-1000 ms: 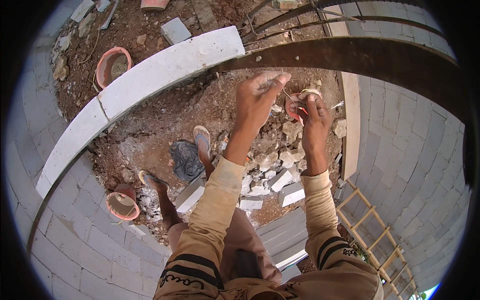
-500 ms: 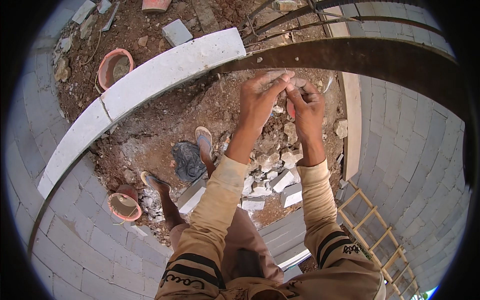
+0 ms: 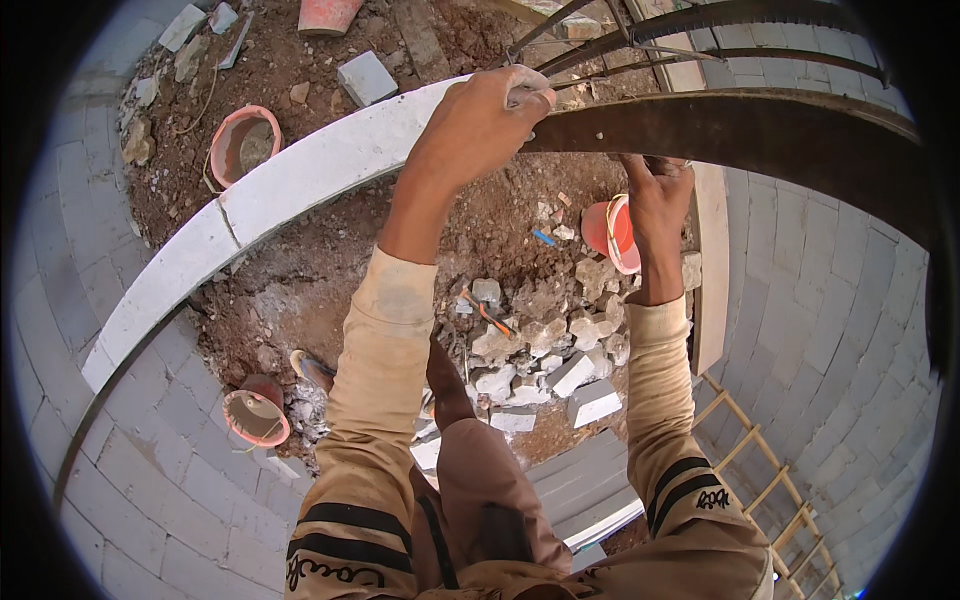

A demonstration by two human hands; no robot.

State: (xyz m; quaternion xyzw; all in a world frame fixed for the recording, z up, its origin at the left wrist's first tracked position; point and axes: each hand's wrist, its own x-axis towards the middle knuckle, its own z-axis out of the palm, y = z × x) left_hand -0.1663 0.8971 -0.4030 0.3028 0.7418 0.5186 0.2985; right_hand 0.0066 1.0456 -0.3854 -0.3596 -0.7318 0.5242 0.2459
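Note:
A row of white lightweight blocks (image 3: 330, 147) crosses in front of me and meets a dark plank (image 3: 760, 120) running off to the right. My left hand (image 3: 480, 125) is over the right end of the blocks, where the plank begins. Its fingers are curled closed, and anything inside them is too small to see. Below the plank's lower edge is my right hand (image 3: 660, 195), raised toward it. That hand's fingertips are mostly hidden at the plank, so their grip does not show.
Beneath lie rubble (image 3: 545, 340) and an orange-handled tool (image 3: 487, 315). Red buckets stand below the plank (image 3: 610, 235), behind the blocks (image 3: 245, 145) and at lower left (image 3: 257, 412). Steel bars (image 3: 700, 20) rise beyond the plank. A wooden ladder (image 3: 770, 485) leans by the right block wall (image 3: 800, 300).
My hands were together, pinching something tiny below the plank. They have parted: the left moved up and left to the block end, the right moved right. My legs have shifted too.

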